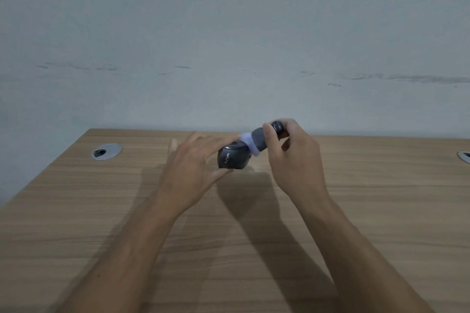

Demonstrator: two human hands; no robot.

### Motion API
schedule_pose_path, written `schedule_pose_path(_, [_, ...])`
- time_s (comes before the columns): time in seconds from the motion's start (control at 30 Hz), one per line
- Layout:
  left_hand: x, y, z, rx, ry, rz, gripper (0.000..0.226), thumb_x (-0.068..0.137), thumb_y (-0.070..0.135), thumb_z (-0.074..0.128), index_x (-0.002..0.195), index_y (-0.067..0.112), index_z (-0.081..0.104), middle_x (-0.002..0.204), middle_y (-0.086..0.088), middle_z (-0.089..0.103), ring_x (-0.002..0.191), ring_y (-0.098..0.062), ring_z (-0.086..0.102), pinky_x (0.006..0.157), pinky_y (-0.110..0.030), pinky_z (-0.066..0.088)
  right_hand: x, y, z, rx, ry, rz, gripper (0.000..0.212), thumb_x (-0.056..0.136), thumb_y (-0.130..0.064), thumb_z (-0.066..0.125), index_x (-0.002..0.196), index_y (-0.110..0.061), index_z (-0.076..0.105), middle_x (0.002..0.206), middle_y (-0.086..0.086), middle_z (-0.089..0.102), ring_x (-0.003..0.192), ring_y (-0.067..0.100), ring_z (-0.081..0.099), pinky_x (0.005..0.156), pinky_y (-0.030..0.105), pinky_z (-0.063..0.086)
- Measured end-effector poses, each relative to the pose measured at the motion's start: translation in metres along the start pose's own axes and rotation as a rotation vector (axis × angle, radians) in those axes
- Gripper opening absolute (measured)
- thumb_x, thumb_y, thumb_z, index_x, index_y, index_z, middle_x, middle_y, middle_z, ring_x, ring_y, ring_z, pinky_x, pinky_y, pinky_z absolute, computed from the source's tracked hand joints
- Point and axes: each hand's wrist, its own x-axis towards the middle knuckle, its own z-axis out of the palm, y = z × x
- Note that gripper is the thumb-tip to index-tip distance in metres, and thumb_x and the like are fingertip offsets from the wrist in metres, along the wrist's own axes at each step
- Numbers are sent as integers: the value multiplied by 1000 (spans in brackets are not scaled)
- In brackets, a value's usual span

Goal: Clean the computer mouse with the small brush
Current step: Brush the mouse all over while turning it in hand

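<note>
While left hand (pixel 193 160) steadies mouse (pixel 232 157), right hand (pixel 292 152) presses brush (pixel 256 142) onto it

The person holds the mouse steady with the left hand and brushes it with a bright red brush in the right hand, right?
Almost. In the head view the brush is grey with pale bristles, not red. The left hand does steady the mouse, and the right hand does brush it.

My left hand (pixel 195 160) covers the mouse's (pixel 232 157) far side. Brush (pixel 259 141) bristles blur where they meet it; probably touching, can't confirm. Second grommet (pixel 464 156) cut by right edge. Mouse logo unreadable.
</note>
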Motion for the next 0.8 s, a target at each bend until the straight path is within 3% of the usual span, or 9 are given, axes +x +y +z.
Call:
schedule_pose_path(0.07, [-1, 1, 2, -1, -5, 28, 59, 90, 50, 86, 146, 50, 69, 127, 27, 78, 116, -13, 63, 90, -40, 26, 3, 7, -5, -10, -1, 50, 20, 107, -41, 62, 107, -23, 70, 86, -11, 70, 72, -5, 59, 64, 3, 39])
schedule_pose_path(0.13, [0, 2, 5, 32, 0, 44, 60, 89, 50, 87, 146, 50, 69, 126, 27, 78, 112, -13, 64, 89, -43, 31, 4, 4, -9, 41, 19, 64, 21, 107, -41, 62, 106, -22, 71, 82, -13, 69, 69, -3, 60, 63, 4, 40])
schedule_pose_path(0.27, [2, 5, 3, -9, 18, -45, 54, 85, 44, 92, 136, 45, 74, 113, 31, 71, 114, -14, 62, 92, -41, 32, -1, -21, -5, 135, 4, -46, 19, 107, -39, 63, 101, -22, 70, 72, -12, 65, 66, 3, 60, 61, 10, 42])
schedule_pose_path(0.33, [3, 7, -1, -91, 18, -89, 47, 83, 42, 94, 127, 45, 77, 102, 33, 70, 110, -16, 63, 99, -49, 42, -4, -24, 1, 123, -4, -84, 16, 107, -38, 65, 101, -23, 70, 71, -14, 62, 66, 3, 59, 62, 9, 39])
schedule_pose_path(0.43, [3, 5, -6, -200, 8, -104, 62, 80, 46, 95, 136, 52, 70, 102, 40, 67, 105, -10, 64, 106, -57, 48, -1, -7, 0, 76, 44, -37, 16, 107, -39, 64, 104, -24, 71, 78, -13, 67, 68, 2, 61, 62, 8, 39])
schedule_pose_path(0.53, [4, 3, -7, -334, 17, -193, 66, 76, 51, 96, 137, 55, 72, 107, 19, 66, 105, -1, 65, 104, -37, 51, 3, 9, -7, 48, 51, 53, 18, 106, -40, 64, 105, -24, 73, 85, -12, 71, 75, -1, 63, 65, 6, 41])
schedule_pose_path(0.63, [7, 5, -4, -406, 15, -298, 57, 75, 47, 99, 128, 48, 79, 105, 13, 77, 95, 4, 66, 83, -20, 47, 3, 0, -8, 129, 59, 60, 20, 106, -42, 63, 105, -24, 73, 81, -10, 72, 77, 4, 65, 63, 12, 44])
schedule_pose_path(0.7, [9, 4, -2, -502, 7, -397, 49, 73, 48, 101, 118, 39, 84, 96, 11, 85, 84, 0, 74, 75, -30, 55, -1, -16, -4, 196, 13, 1, 20, 106, -42, 64, 104, -24, 73, 77, -11, 70, 69, 4, 63, 61, 13, 43])
schedule_pose_path(0.8, [10, 0, -2, -552, -7, -493, 44, 69, 53, 102, 102, 30, 86, 85, 6, 87, 82, -20, 82, 75, -44, 64, -11, -29, 5, 203, -112, -85, 20, 106, -41, 66, 107, -24, 75, 76, -15, 68, 68, 2, 64, 61, 10, 43])
